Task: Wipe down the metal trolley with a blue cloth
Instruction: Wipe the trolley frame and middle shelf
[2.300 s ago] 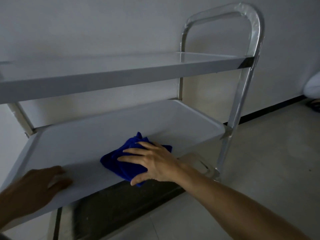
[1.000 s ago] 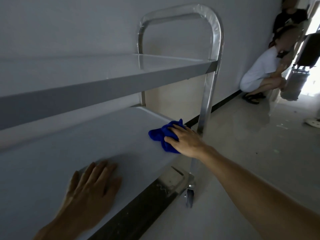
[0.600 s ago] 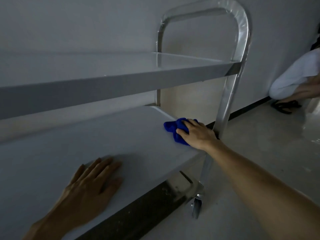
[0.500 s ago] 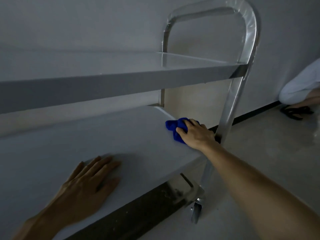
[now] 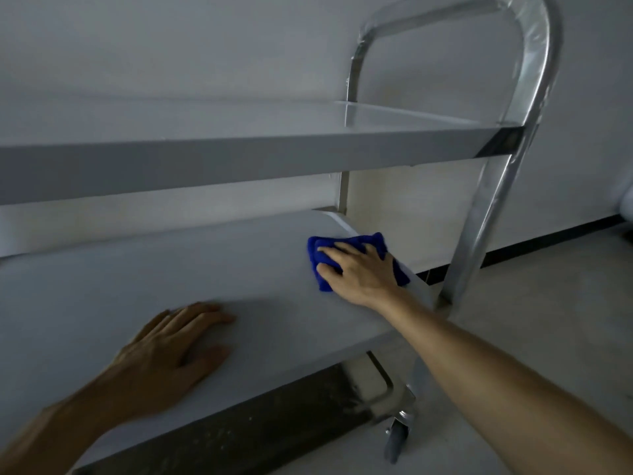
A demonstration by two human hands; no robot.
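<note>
The metal trolley stands against a pale wall, with a top shelf, a middle shelf and a plastic-wrapped loop handle at its right end. A bunched blue cloth lies at the right end of the middle shelf, close to the side rim. My right hand presses down on the cloth, fingers spread over it. My left hand lies flat, palm down, near the front edge of the same shelf, holding nothing.
A dark bottom shelf sits below, and a caster wheel is under the right front post. Pale floor stretches to the right. A white shape shows at the far right edge.
My right hand has slid the cloth a little to the left along the shelf's right end, fingers now spread over it. The view has swung left, taking the crouching person out of sight.
</note>
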